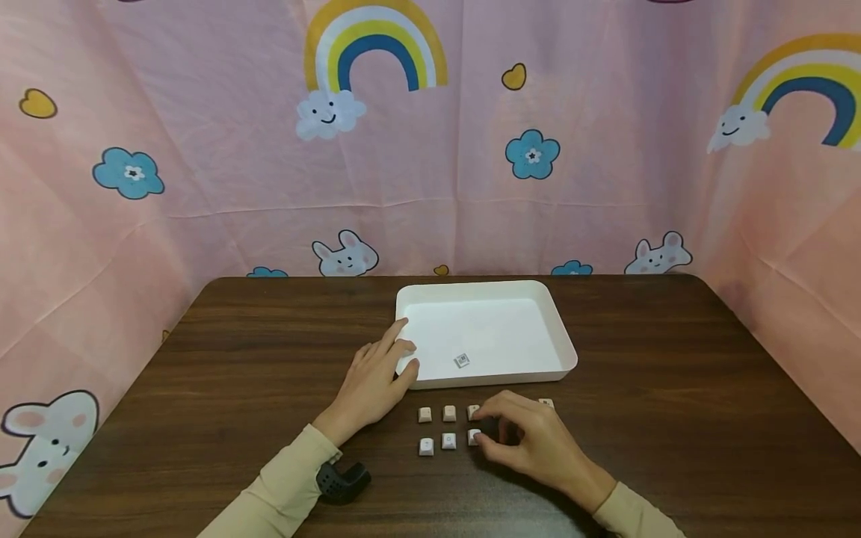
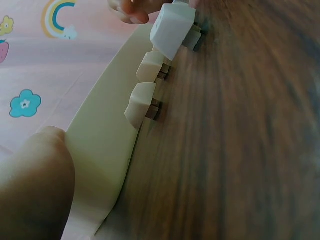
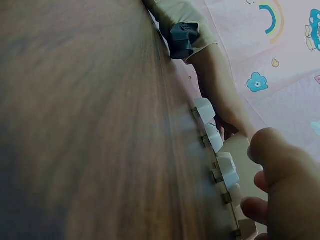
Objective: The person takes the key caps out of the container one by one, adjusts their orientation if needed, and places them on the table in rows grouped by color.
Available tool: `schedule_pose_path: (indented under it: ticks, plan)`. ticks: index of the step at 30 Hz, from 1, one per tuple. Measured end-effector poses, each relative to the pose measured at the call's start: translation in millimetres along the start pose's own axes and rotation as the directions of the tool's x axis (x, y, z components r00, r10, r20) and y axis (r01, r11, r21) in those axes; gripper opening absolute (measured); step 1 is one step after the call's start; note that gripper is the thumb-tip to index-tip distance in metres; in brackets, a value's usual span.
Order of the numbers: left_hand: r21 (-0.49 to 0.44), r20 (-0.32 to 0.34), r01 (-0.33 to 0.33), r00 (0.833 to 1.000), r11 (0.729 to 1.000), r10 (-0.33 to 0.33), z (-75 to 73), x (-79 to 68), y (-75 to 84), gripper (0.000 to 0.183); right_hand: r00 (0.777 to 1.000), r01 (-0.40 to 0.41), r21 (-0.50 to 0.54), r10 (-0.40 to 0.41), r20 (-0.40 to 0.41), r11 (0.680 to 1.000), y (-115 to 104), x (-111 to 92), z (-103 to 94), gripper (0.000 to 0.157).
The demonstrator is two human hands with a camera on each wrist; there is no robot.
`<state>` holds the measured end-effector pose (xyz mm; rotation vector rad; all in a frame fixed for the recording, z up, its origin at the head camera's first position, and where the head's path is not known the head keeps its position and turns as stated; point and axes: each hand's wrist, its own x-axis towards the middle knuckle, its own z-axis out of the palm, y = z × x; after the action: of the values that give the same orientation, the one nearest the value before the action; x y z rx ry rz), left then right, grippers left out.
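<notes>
Small white keycaps (image 1: 448, 441) stand in two short rows on the dark table. My right hand (image 1: 538, 441) reaches over the right end of the rows. Its index fingertip is right at a back-row keycap (image 1: 473, 411) and its thumb tip right at a front-row one, with a gap between them. In the left wrist view a keycap (image 2: 172, 30) shows a grey part beneath it. My left hand (image 1: 370, 385) rests on the left rim of a white tray (image 1: 487, 379), fingers spread over the edge. Inside the tray lies a small square piece (image 1: 461, 360) with dark print.
Beyond my right hand, another small printed piece (image 1: 546, 403) sits partly hidden behind the knuckles. A black device (image 1: 341, 482) is worn on the left wrist. The wooden table (image 1: 269, 344) ends at a pink patterned curtain (image 1: 430, 179) behind and at both sides.
</notes>
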<state>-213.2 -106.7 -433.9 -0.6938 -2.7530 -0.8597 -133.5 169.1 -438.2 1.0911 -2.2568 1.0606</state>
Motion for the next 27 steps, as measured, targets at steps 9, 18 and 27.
schedule_pose_path:
  ticks: [9, 18, 27]
  plan:
    - [0.007, 0.0, 0.0, 1.0, 1.0, 0.0, 0.8, 0.0, -1.1, 0.028, 0.999, 0.022, -0.001, -0.022, -0.036, 1.0, -0.5, 10.9, -2.3, 0.021]
    - [0.005, 0.001, 0.002, 1.0, 1.0, -0.002, 1.0, 0.9, -0.9, 0.029, 0.997, 0.018, -0.07, -0.023, -0.071, 0.997, 2.6, 24.3, -5.1, 0.018]
    - [0.0, 0.005, 0.004, 1.0, 1.0, -0.004, 0.5, 0.9, -0.5, 0.03, 0.998, -0.059, -0.134, 0.055, -0.033, 0.989, 8.1, 30.2, -7.1, 0.023]
